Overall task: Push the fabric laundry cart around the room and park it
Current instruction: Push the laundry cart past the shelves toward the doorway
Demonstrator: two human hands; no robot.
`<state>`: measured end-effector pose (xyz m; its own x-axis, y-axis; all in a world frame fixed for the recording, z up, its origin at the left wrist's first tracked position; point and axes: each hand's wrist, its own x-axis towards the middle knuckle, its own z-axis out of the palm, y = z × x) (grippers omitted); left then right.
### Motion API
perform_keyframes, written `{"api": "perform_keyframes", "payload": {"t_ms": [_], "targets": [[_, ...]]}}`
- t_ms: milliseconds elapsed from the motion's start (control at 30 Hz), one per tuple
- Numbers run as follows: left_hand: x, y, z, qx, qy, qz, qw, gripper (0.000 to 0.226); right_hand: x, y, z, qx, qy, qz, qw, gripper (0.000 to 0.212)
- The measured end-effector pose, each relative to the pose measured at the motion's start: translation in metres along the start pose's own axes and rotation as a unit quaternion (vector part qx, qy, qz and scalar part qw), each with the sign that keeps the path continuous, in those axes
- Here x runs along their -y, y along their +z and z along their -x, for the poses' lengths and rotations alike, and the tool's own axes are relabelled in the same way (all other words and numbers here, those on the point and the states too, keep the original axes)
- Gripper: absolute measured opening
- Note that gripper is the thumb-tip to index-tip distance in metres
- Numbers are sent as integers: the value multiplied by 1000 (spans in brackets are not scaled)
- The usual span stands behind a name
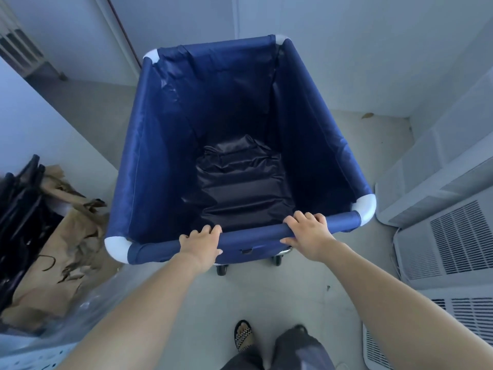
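Note:
A blue fabric laundry cart with white corner pieces stands right in front of me on the grey floor, its far end close to a white wall. Dark folded fabric lies at its bottom. My left hand grips the near top rail left of centre. My right hand grips the same rail further right, near the white corner. Two black casters show under the near edge.
Crumpled brown paper bags and dark folded items pile up on the left. White vented appliances line the right side. A door edge is at the far left of the back wall. My sandalled foot is below.

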<state>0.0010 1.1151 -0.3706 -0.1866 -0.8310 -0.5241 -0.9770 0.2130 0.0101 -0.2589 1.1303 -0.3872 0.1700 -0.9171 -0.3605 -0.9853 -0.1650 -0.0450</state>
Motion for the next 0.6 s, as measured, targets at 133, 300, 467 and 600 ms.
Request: {"api": "perform_keyframes", "payload": {"t_ms": [133, 300, 467, 600], "targets": [[-4, -17, -26, 3, -5, 6, 1000, 33, -17, -9, -28, 2, -10, -2, 1000, 50], [-14, -41, -59, 9, -27, 3, 1000, 35, -43, -24, -69, 12, -27, -2, 1000, 50], [-34, -71, -98, 61, -62, 12, 996, 38, -74, -41, -109, 34, -49, 0, 998, 50], [-50, -88, -128, 83, -73, 40, 993, 38, -102, -51, -136, 37, -66, -1, 997, 51]]}}
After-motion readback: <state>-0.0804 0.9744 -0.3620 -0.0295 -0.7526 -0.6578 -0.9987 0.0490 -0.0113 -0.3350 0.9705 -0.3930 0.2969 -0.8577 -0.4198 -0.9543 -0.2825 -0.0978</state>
